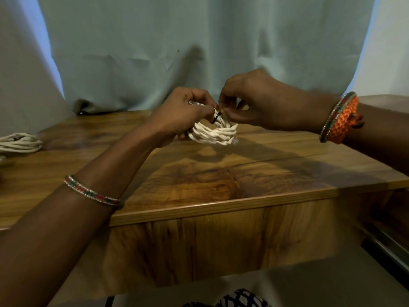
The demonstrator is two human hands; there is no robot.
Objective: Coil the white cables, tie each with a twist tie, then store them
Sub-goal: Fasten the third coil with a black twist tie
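Tying step: left hand [181, 111] gripping coiled white cable [212, 134] above worktop [221, 178], right hand [250, 103] pinching black twist tie [216, 117]; next likely twisting ends tight.

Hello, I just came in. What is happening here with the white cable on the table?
A person is tying up a coiled white cable, holding it just above the wooden table. The left hand grips one side of the coil, and the right hand pinches a dark twist tie that wraps the bundle. The tie does not look finished yet. Another white cable lies at the table's far left edge; whether it is tied cannot be seen.
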